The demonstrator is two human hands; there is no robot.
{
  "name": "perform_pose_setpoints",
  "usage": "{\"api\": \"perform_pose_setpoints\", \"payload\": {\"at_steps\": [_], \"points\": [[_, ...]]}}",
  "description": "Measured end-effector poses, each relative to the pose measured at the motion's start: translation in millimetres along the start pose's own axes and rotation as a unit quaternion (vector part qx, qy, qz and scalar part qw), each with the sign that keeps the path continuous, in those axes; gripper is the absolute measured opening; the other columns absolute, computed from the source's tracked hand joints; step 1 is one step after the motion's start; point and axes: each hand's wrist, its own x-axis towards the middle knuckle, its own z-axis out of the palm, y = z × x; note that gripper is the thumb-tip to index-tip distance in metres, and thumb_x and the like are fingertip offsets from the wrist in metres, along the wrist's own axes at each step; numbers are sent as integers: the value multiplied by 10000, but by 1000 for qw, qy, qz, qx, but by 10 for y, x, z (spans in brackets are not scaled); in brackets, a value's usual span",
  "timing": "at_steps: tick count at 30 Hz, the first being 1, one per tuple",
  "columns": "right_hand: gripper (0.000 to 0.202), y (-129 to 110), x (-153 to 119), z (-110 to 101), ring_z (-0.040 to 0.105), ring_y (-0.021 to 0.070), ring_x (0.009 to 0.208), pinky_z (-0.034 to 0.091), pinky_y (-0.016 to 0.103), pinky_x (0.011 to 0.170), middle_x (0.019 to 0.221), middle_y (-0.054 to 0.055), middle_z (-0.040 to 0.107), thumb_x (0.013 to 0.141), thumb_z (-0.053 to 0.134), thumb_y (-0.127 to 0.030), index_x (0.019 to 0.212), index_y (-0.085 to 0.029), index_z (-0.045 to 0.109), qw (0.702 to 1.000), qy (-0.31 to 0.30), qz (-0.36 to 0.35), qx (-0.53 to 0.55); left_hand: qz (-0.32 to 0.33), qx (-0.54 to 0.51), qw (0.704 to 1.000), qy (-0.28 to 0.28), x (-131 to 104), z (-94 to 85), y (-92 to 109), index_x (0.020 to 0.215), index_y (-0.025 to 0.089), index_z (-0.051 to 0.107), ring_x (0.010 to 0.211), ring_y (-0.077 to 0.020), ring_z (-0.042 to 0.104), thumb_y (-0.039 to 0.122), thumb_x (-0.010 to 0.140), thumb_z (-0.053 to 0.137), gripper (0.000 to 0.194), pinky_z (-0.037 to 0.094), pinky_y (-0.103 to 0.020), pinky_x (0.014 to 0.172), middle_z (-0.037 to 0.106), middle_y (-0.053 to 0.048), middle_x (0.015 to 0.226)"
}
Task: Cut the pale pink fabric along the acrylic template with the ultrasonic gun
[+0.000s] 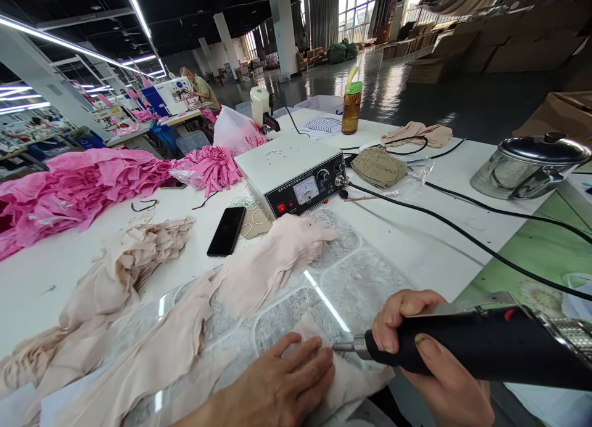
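My right hand (451, 387) is wrapped around a black handheld ultrasonic welder (481, 344), thumb along its near side. Its thin metal tip points left and meets a pale pink fabric piece (351, 381) close to my left fingertips. My left hand (282, 378) lies flat on that fabric, fingers stretched out and pressing it down. Beyond it, a stack of pale pink fabric pieces (272, 260) rests on a clear patterned mat (365, 279). More beige pieces (166, 341) spread to the left.
A control box (303, 190) with a dial and red switch stands ahead, a black cable (444, 220) running rightward. Around are a phone (226, 231), pink fabric piles (83, 183), a bottle (351, 109) and a lidded glass pot (513, 168). Another person (203, 88) sits far left.
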Motion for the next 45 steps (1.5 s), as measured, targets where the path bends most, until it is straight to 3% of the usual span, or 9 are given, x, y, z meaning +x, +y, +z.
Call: {"api": "perform_pose_setpoints", "payload": {"at_steps": [10,19,25,28,32,38,45], "points": [[90,11,-9,38,547,128,555,499,302,515,778,-5,531,890,571,-340,920,-259,545,1000,-9,-7,-16,2,1,1000,3,30,-31,-9,1207,116,616,1211,-243,518,143,1025,363,313,434,-378,996,594,-101,1306],[20,38,-20,41,553,128,564,493,300,519,786,-1,537,929,517,-281,928,-263,508,996,-57,-40,-56,1,-11,1000,-15,22,-51,-10,1241,109,585,1239,-246,502,164,1007,403,302,431,-394,1006,575,-121,1331],[94,-89,-63,-3,534,128,555,497,308,524,754,-4,514,883,577,-344,912,-260,547,1000,5,-17,-15,-3,-38,999,-27,-71,-5,-34,1307,98,533,1292,-250,457,185,1006,407,337,214,-472,1160,537,-85,1386],[129,-189,-163,-22,491,114,521,481,282,479,721,-5,487,871,578,-378,890,-251,562,999,33,-5,12,15,-44,997,-55,-118,-19,-124,1313,102,522,1315,-242,439,174,1012,381,340,119,-502,1186,538,-83,1386],[134,-221,-291,-19,491,129,545,490,291,483,734,10,478,865,554,-379,871,-245,557,998,57,18,18,3,-32,999,-39,-204,-35,-254,1279,123,543,1329,-219,430,178,1013,414,300,40,-500,1200,555,-65,1372],[107,-133,-295,-39,509,115,543,509,286,505,745,5,496,871,561,-349,889,-244,570,999,32,-11,11,-7,-30,999,-24,-246,-32,-151,1270,81,537,1298,-223,458,137,1003,381,314,194,-446,1179,583,-105,1325],[117,-71,-295,-74,552,124,569,533,297,529,769,9,520,848,604,-323,917,-234,572,999,25,-29,3,-16,-42,999,24,-79,-27,24,1243,57,542,1199,-239,524,142,1005,348,319,396,-378,1052,604,-146,1258]]}}
